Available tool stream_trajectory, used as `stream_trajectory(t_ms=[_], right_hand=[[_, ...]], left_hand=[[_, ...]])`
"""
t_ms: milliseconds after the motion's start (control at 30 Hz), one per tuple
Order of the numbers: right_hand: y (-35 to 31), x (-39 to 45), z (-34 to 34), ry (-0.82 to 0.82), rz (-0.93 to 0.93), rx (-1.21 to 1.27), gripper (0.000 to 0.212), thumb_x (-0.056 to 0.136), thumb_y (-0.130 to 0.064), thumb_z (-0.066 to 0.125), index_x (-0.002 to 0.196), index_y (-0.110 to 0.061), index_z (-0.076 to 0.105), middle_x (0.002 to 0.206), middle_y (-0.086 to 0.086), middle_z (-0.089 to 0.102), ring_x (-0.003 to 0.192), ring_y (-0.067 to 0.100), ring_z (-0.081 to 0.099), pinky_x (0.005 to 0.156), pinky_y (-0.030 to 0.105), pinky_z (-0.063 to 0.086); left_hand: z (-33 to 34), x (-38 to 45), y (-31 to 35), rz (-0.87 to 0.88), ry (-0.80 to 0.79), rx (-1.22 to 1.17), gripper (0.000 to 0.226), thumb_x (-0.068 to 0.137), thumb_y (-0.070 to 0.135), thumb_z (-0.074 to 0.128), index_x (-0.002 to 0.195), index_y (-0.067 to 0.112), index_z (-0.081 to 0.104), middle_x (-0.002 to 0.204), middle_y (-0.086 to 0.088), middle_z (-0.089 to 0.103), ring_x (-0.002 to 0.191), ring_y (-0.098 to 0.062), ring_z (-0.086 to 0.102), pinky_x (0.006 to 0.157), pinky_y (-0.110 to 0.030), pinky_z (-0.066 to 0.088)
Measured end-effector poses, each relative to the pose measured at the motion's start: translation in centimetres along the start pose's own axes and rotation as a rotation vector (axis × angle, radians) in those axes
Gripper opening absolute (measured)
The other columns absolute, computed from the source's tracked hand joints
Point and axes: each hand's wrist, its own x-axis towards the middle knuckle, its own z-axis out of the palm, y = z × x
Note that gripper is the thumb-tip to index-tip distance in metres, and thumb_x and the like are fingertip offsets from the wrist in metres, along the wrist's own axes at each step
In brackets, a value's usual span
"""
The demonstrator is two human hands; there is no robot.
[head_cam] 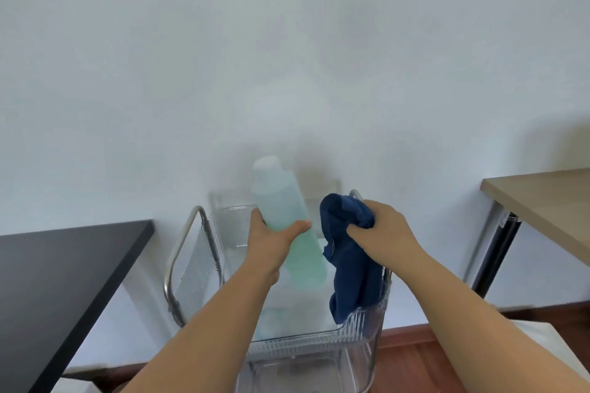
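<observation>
head view: we are holding both hands over a clear cart (303, 341) standing against the white wall (287, 57).
left hand (271, 239): we are gripping the green bottle (281, 201), thumb and fingers curling round its middle.
bottle: it is tilting above the cart's open top, cap towards the wall.
right hand (383, 230): we are clutching a bunched blue cloth (351, 271), its loose end hanging by the cart's right rim.
edges: a black table (64, 281) is crowding the cart's left; a wooden table (549, 201) is leaving open room on the right.
</observation>
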Motion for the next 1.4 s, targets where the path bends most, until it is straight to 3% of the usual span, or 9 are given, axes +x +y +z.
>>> stream_trajectory(t_ms=[233,400,600,667,767,900,1033,1200,1400], right_hand=[[1.6,-0.5,-0.3,-0.182,-0.087,0.012,0.013,0.075,-0.007,0.063,0.073,-0.02,0.066,0.065,-0.003,0.062,0.06,0.012,0.054,0.055,0.017,0.043],[2.1,-1.0,-0.7,-0.187,-0.1,0.113,0.022,0.074,-0.005,0.073,0.079,-0.026,0.074,0.079,-0.007,0.071,0.073,0.005,0.065,0.065,0.021,0.053],[2.1,-1.5,-0.7,-0.201,-0.253,0.081,0.039,0.067,-0.001,0.08,0.084,-0.036,0.078,0.091,-0.009,0.07,0.092,0.002,0.06,0.08,0.014,0.047],[2.2,-1.5,-0.8,-0.189,-0.26,0.081,0.041,0.067,-0.005,0.082,0.084,-0.042,0.077,0.09,-0.009,0.065,0.089,0.002,0.058,0.078,0.011,0.044],[2.3,-1.3,-0.5,-0.162,-0.202,0.15,0.024,0.07,-0.016,0.085,0.085,-0.034,0.079,0.087,-0.008,0.059,0.079,0.008,0.06,0.069,0.015,0.047],[2.0,-1.2,-0.1,-0.106,-0.101,0.316,0.02,0.075,-0.014,0.081,0.081,-0.032,0.078,0.086,-0.013,0.073,0.083,0.005,0.069,0.071,0.017,0.053],[0.6,-1.1,0.7,0.002,0.034,0.458,0.017,0.078,-0.012,0.071,0.078,-0.029,0.075,0.078,-0.006,0.074,0.077,0.009,0.069,0.067,0.021,0.054],[-2.2,-1.8,2.2,-0.013,0.089,0.533,0.028,0.078,-0.022,0.06,0.073,0.003,0.049,0.065,0.011,0.043,0.065,0.019,0.04,0.062,0.036,0.033],[-4.9,-2.0,2.3,-0.125,0.153,0.484,0.016,0.078,-0.021,0.058,0.072,-0.006,0.057,0.069,0.006,0.055,0.067,0.016,0.052,0.066,0.033,0.042]], left_hand=[[3.7,1.1,-2.6,-0.069,-0.115,0.157,0.08,0.041,0.052,0.067,0.116,0.032,0.046,0.106,0.008,0.062,0.094,-0.012,0.06,0.066,-0.024,0.046],[4.8,1.8,-4.0,0.09,-0.245,0.3,0.069,0.05,0.03,0.071,0.114,0.029,0.045,0.099,0.015,0.062,0.079,0.01,0.062,0.064,-0.009,0.049],[5.9,2.8,-3.9,0.021,-0.367,0.331,0.085,0.046,0.047,0.086,0.119,0.037,0.044,0.111,0.006,0.064,0.098,-0.011,0.067,0.077,-0.028,0.058],[5.4,2.7,-3.3,0.032,-0.41,0.347,0.078,0.047,0.047,0.088,0.112,0.048,0.044,0.113,0.016,0.062,0.093,0.002,0.065,0.068,-0.015,0.053],[3.8,2.3,-1.9,0.138,-0.316,0.346,0.07,0.065,0.036,0.089,0.116,0.05,0.044,0.123,0.026,0.052,0.112,0.001,0.053,0.087,-0.022,0.048],[-0.4,-1.0,0.4,0.247,-0.298,0.227,0.039,0.082,0.061,0.064,0.119,0.054,0.054,0.123,0.022,0.061,0.117,0.0,0.057,0.092,-0.02,0.044],[-2.2,-5.9,-0.3,0.2,-0.568,0.502,0.075,0.061,0.076,0.073,0.128,0.058,0.043,0.12,0.025,0.063,0.12,0.006,0.053,0.097,-0.021,0.039],[-0.8,-7.9,-1.1,0.243,-0.289,0.625,0.049,0.073,0.053,0.071,0.111,0.064,0.042,0.098,0.03,0.065,0.101,0.01,0.059,0.086,-0.02,0.047],[-2.2,-7.9,0.6,0.26,-0.187,0.572,0.034,0.077,0.047,0.069,0.104,0.058,0.052,0.096,0.033,0.062,0.087,0.007,0.062,0.07,-0.02,0.05]])
